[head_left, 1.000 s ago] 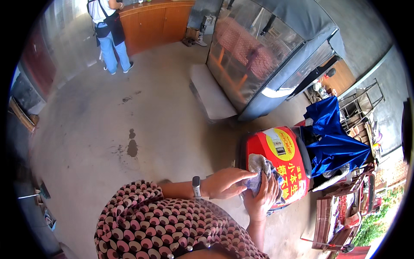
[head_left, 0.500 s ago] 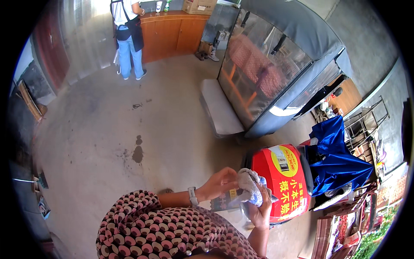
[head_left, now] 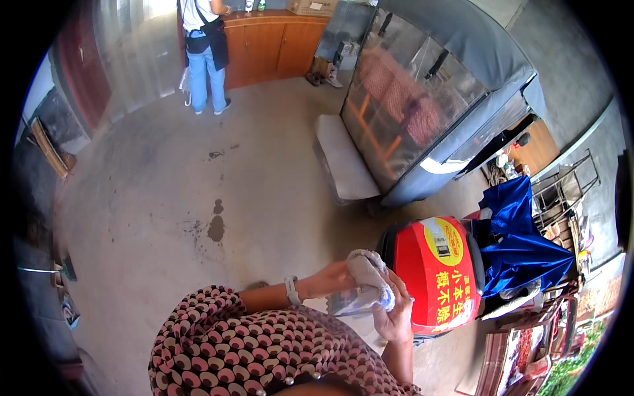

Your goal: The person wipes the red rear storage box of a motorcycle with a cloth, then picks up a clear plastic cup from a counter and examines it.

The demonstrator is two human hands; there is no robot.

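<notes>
While the red box (head_left: pixel 422 284) carries large yellow characters, its yellow oval label (head_left: pixel 456 241) shows small red writing. Between the two hands is a crumpled cloth (head_left: pixel 370 280), greyish white with bluish patches. The right hand (head_left: pixel 394 320) grips it; the left hand (head_left: pixel 332 280) is against it, but one cannot tell how its fingers close.

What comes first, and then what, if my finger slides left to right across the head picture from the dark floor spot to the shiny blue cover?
Dark floor spot → pale wristband → crumpled cloth → red box → shiny blue cover.
</notes>
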